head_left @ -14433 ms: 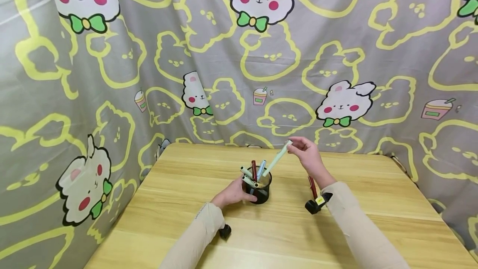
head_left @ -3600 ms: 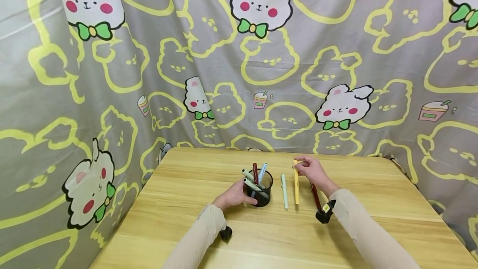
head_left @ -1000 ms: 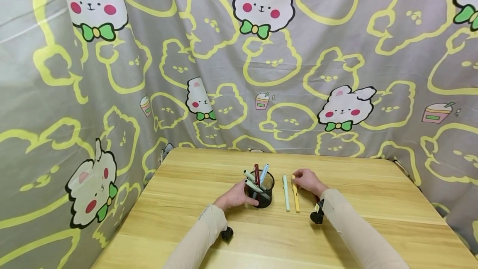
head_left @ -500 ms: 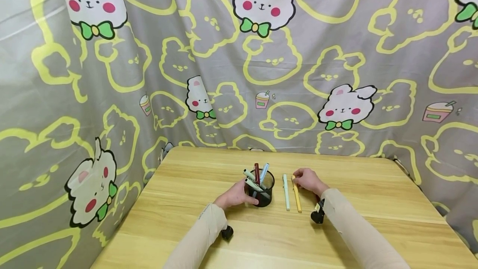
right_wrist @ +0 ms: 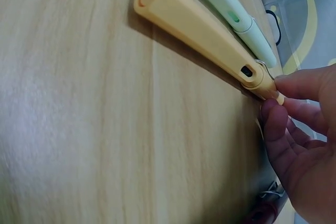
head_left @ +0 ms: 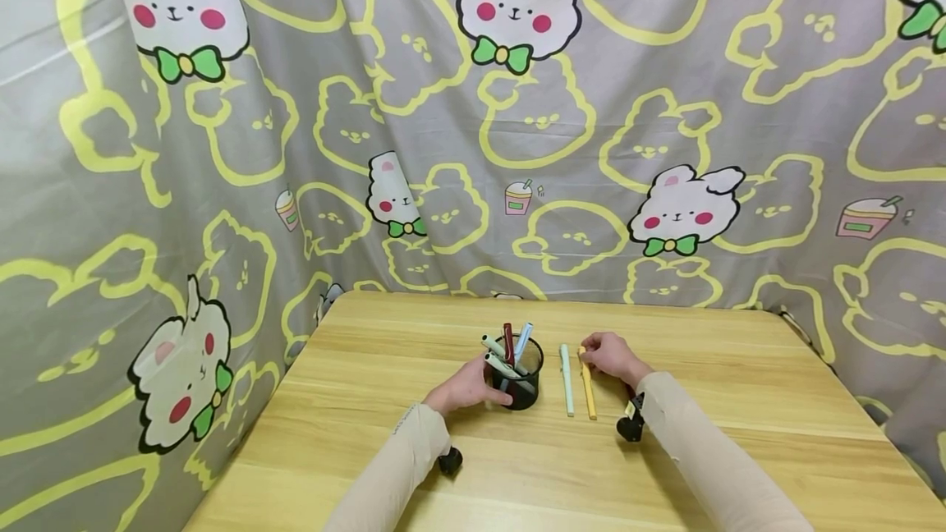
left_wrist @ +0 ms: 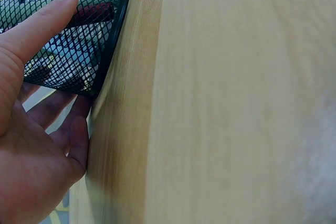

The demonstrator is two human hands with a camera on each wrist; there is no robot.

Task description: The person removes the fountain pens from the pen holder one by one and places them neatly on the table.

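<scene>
My left hand (head_left: 467, 384) holds a black mesh pen holder (head_left: 523, 394) upright on the table, thumb on the near side and fingers around the left. In the left wrist view the thumb lies across the mesh (left_wrist: 58, 51). Several pens lean in the holder: pale green ones, a dark red pen (head_left: 507, 343) and a light blue pen (head_left: 522, 341). My right hand (head_left: 612, 358) pinches the far end of a yellow pen (right_wrist: 199, 32), which lies along the table. Left of it, roughly parallel, lies a pale green pen (head_left: 567, 384).
Another dark red pen (right_wrist: 265, 208) lies beside my right hand, mostly hidden under the wrist in the head view. The wooden table (head_left: 414, 466) meets a patterned grey curtain (head_left: 562, 261) at the back. Black wrist cameras (head_left: 630, 427) hang under both sleeves.
Earlier the right hand drew a pale green pen from the holder, then brought the yellow one over. The yellow pen has come down flat, its near end shifting slightly right. The left hand stays put.
</scene>
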